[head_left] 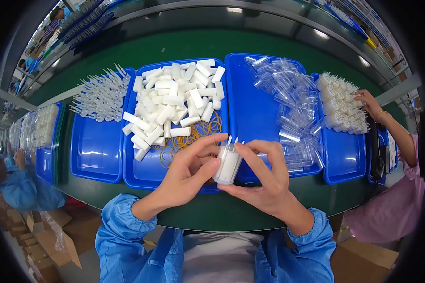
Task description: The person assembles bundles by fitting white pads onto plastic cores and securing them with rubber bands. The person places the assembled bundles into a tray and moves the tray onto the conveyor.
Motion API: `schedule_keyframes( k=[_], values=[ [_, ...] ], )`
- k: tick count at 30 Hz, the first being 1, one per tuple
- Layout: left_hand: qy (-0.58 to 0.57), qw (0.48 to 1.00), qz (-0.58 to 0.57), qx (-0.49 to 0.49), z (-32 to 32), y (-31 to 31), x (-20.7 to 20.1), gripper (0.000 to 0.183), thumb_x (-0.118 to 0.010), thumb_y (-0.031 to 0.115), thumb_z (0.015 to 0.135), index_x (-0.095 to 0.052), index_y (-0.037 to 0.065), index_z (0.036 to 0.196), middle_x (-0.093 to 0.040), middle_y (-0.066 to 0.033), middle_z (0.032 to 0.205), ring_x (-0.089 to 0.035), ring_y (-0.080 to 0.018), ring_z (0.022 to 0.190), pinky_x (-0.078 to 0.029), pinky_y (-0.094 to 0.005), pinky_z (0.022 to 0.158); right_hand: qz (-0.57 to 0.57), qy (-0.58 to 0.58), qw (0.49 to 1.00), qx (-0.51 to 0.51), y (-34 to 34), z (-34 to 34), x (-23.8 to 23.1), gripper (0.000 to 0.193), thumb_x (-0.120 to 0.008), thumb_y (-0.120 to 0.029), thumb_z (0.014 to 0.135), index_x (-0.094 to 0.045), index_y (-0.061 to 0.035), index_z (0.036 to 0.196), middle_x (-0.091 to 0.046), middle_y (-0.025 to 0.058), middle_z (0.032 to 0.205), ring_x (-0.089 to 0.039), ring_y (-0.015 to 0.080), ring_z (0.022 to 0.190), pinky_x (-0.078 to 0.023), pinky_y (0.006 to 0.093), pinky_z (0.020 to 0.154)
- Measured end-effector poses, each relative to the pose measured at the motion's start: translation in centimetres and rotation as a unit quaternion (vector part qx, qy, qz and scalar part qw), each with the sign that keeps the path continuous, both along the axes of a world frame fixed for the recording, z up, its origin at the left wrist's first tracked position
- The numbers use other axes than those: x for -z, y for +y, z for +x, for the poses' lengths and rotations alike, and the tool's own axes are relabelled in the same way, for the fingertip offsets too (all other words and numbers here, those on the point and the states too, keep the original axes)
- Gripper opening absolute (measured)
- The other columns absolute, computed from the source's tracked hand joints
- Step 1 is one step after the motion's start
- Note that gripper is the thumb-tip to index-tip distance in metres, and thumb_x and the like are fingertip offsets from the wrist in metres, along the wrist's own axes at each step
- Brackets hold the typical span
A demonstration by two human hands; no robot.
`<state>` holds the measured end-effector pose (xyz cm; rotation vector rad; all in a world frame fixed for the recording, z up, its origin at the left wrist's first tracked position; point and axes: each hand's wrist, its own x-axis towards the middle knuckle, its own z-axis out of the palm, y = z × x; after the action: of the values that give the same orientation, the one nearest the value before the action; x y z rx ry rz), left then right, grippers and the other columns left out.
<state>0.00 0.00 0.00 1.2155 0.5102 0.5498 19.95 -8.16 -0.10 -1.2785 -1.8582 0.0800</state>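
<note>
Green matting covers a long factory workbench (pixel 269 47) lined with blue plastic trays, where a worker in a blue smock holds a small white plastic piece (pixel 228 163) above the near edge of the middle tray (pixel 141 175). The left hand (pixel 190 173) closes on the piece from its left, thumb pressed against its side and forefinger arched over the top; the right hand (pixel 264 177) pinches it from the other side, fingertips at its upper and lower ends. Two thin prongs stand up from the top of the piece. Behind the hands, the middle tray holds a heap of white rectangular blocks (pixel 174 99) and a scatter of tan rubber bands (pixel 193 137). Clear plastic casings (pixel 293 108) fill the tray to the right, and pronged white parts (pixel 101 94) lie on the tray to the left. At far right, another person's hand (pixel 370 104) rests on a bundle of white parts (pixel 342 106).
</note>
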Motion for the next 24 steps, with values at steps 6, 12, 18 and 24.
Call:
schedule_keyframes(
  k=[6, 12, 18, 24],
  values=[
    [-0.011, 1.0, -0.004, -0.011, -0.1, 0.0, 0.2, 0.051, -0.061, 0.01, 0.102, -0.041, 0.001, 0.149, -0.06, -0.0116, 0.126, -0.064, -0.0136, 0.105, -0.053, -0.0283, 0.088, 0.011, -0.009, 1.0, 0.02, 0.2, -0.3, -0.1, 0.074, -0.093, -0.024, 0.06, -0.064, 0.001, 0.123, -0.062, 0.0121, 0.109, -0.058, 0.0273, 0.093, -0.044, 0.0399, 0.077],
    [-0.013, 0.996, -0.088, -0.006, 0.0, 0.0, 0.3, 0.044, -0.06, 0.018, 0.104, -0.05, -0.002, 0.142, -0.065, -0.0107, 0.122, -0.064, -0.0119, 0.104, -0.053, -0.0262, 0.086, 0.036, -0.017, 0.999, -0.013, 0.2, -0.1, -0.2, 0.075, -0.093, -0.024, 0.059, -0.064, 0.0018, 0.123, -0.061, 0.0119, 0.11, -0.058, 0.0287, 0.093, -0.044, 0.0408, 0.079],
    [0.007, 0.996, -0.089, 0.018, 0.0, 0.1, 0.8, 0.041, -0.062, 0.022, 0.104, -0.056, -0.004, 0.135, -0.069, -0.0084, 0.115, -0.066, -0.0127, 0.105, -0.053, -0.0262, 0.087, -0.01, 0.004, 1.0, 0.015, 0.0, -0.6, -0.6, 0.072, -0.093, -0.026, 0.058, -0.066, -0.0007, 0.121, -0.06, 0.0107, 0.11, -0.057, 0.028, 0.094, -0.043, 0.0421, 0.079],
    [0.018, 0.998, -0.055, 0.024, 0.1, -0.1, 0.7, 0.041, -0.062, 0.02, 0.103, -0.056, -0.004, 0.135, -0.068, -0.0095, 0.117, -0.066, -0.0126, 0.105, -0.054, -0.0264, 0.086, 0.035, -0.034, 0.999, 0.008, 0.2, -0.7, 0.0, 0.066, -0.092, -0.025, 0.06, -0.068, -0.0012, 0.117, -0.06, 0.0091, 0.109, -0.056, 0.0271, 0.093, -0.043, 0.0423, 0.078]
  ],
)
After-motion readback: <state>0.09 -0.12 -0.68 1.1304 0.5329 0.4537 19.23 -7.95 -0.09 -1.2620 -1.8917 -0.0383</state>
